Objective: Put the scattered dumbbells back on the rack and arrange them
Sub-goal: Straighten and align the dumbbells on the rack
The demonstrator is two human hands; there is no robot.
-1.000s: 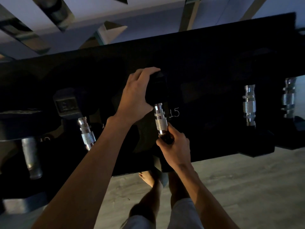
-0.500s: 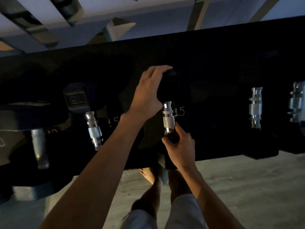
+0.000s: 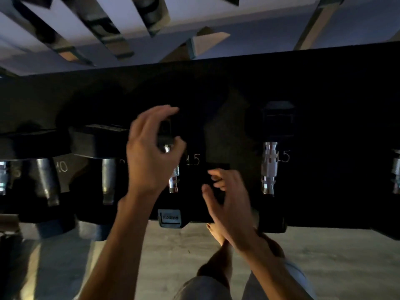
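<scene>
A dark dumbbell rack point(image 3: 324, 87) spans the view, with several black dumbbells lying in its slots. My left hand point(image 3: 151, 152) is open and curled loosely around the far black head of a chrome-handled dumbbell point(image 3: 174, 180) beside a chalked "15". My right hand point(image 3: 227, 198) hovers open, fingers spread, just right of that handle and over the dark shelf. It holds nothing. Another chrome-handled dumbbell point(image 3: 268, 167), also marked "15", rests alone in the slot to the right. Both hands are motion-blurred.
Two larger dumbbells with dull handles point(image 3: 45, 180) point(image 3: 108, 180) lie at the left near a chalked "10". One more chrome handle point(image 3: 396, 174) shows at the right edge. My bare feet point(image 3: 216, 232) stand on grey floor point(image 3: 324, 267) below the rack's front edge.
Both hands let go of the "15" dumbbell, which now rests in its slot. They moved left to the neighbouring dumbbell and opened. The view swung left.
</scene>
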